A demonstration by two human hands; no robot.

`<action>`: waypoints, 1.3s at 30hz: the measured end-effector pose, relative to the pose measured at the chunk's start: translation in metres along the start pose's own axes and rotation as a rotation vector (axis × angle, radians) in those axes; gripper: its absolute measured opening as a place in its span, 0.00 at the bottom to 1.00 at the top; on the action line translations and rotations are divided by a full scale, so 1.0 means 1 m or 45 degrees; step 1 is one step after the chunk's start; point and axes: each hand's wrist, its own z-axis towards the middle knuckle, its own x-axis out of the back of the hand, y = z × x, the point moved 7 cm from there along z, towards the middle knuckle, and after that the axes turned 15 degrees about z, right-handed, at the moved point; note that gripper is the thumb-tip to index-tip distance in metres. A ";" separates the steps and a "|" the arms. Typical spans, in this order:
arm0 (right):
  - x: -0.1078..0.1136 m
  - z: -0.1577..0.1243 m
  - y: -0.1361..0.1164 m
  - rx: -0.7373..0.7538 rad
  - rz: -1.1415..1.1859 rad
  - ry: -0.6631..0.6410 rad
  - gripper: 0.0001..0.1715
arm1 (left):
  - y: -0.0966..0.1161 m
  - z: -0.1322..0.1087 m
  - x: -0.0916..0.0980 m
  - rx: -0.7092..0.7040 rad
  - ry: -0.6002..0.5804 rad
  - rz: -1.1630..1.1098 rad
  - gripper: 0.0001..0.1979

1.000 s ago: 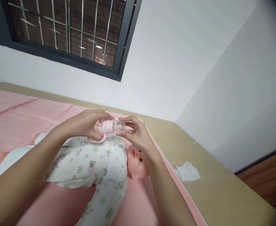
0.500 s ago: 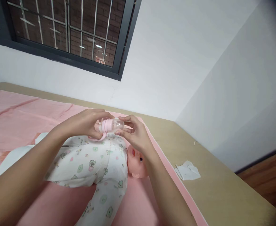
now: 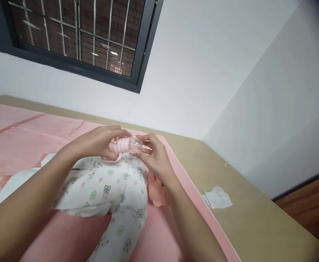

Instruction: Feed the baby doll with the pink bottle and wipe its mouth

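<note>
A baby bottle (image 3: 124, 145) with a pink collar, pink handles and a clear cap (image 3: 136, 143) lies sideways between my hands, above the chest of a baby doll (image 3: 105, 182). My left hand (image 3: 107, 140) is wrapped round the bottle's body and handle. Fingers of my right hand (image 3: 154, 153) close round the clear cap at the other end. The doll lies on its back in white clothes printed with bears. My right wrist hides part of the doll's head (image 3: 157, 189).
A pink cloth (image 3: 17, 127) spreads under the doll over a wooden surface (image 3: 230, 225). To the right lies a crumpled white tissue (image 3: 217, 197). White walls (image 3: 203, 65) and a barred window (image 3: 77, 40) stand behind.
My right hand has shifted slightly left, and its forearm now covers more of the doll's face. Both hands keep their hold on the bottle.
</note>
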 end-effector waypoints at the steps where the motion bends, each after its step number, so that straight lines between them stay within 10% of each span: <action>1: 0.000 0.000 0.000 0.003 -0.002 -0.002 0.25 | 0.000 0.000 -0.001 0.002 0.000 0.002 0.28; 14: 0.013 0.003 -0.010 -0.036 0.093 -0.053 0.26 | 0.013 0.003 0.002 -0.042 0.179 0.081 0.25; 39: 0.005 -0.001 -0.014 -0.037 -0.024 -0.176 0.29 | 0.012 0.007 -0.011 -0.025 0.008 -0.163 0.34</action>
